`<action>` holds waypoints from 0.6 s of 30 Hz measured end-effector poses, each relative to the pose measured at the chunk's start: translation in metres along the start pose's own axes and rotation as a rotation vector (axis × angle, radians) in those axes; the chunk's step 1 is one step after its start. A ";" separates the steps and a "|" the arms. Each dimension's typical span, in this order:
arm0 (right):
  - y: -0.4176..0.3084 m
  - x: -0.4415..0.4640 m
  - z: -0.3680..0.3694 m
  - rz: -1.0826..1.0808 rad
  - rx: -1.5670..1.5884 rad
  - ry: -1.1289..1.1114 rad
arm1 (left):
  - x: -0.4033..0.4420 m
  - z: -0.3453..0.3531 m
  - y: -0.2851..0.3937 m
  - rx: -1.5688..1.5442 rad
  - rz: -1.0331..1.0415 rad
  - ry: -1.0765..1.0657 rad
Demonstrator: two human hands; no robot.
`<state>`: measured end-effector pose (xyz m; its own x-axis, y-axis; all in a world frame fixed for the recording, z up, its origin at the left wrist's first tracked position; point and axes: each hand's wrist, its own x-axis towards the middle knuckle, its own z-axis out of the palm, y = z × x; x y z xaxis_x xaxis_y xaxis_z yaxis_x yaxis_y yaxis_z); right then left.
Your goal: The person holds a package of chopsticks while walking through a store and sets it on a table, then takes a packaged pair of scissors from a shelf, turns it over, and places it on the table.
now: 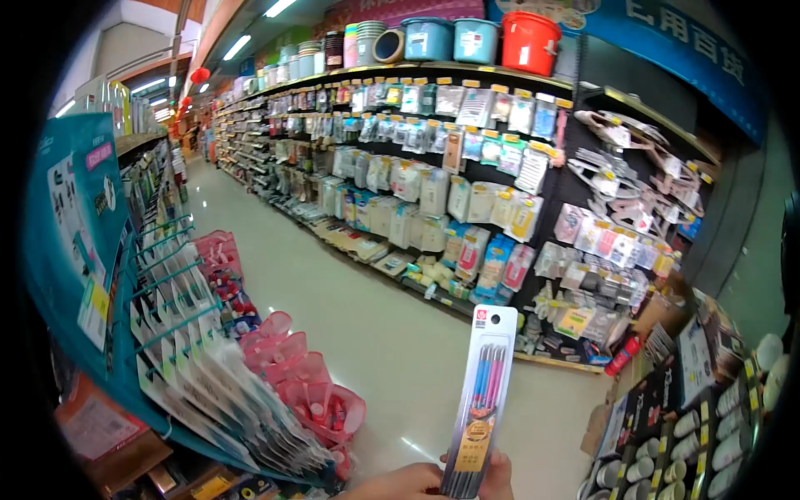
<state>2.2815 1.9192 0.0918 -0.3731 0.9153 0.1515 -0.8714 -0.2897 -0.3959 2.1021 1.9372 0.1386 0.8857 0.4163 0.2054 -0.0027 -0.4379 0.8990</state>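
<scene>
A long, slim hanging pack of chopsticks (477,400) stands nearly upright at the bottom centre. Blue and pink stick ends show through its window, below a white top with a round hole. My left hand (408,482) grips the lower left side of the pack, its fingers partly cut off by the frame's edge. On the opposite side, my right hand (497,475) closes round the lower right edge with its thumb or fingertips showing. Both hands hold the pack over the aisle floor.
To the left, a teal display rack (104,233) carries hanging packs on hooks, with pink baskets (321,400) beside it. Across the shiny floor (333,292) runs a long wall of shelves, topped by a red bucket (531,43). Cups (642,469) sit on a rack at lower right.
</scene>
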 end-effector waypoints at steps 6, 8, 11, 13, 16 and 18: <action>0.005 0.075 -0.032 0.175 0.167 0.084 | 0.008 -0.051 -0.019 -0.039 -0.137 0.123; 0.004 0.099 -0.051 0.263 0.156 0.111 | 0.013 -0.066 -0.025 -0.008 -0.191 0.171; -0.003 0.143 -0.073 0.379 0.170 0.138 | 0.024 -0.082 -0.050 0.039 -0.235 0.353; -0.018 0.179 -0.072 0.447 0.204 0.061 | 0.039 -0.097 -0.064 -0.011 -0.195 0.458; -0.040 0.228 -0.098 0.530 0.230 -0.025 | 0.064 -0.130 -0.087 -0.066 -0.358 0.292; -0.067 0.258 -0.113 0.643 -0.038 0.070 | 0.084 -0.145 -0.105 0.017 -0.361 0.347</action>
<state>2.2796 2.2064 0.0556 -0.7942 0.5786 -0.1855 -0.4683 -0.7774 -0.4200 2.1097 2.1336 0.1173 0.6219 0.7831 0.0017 0.2858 -0.2290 0.9305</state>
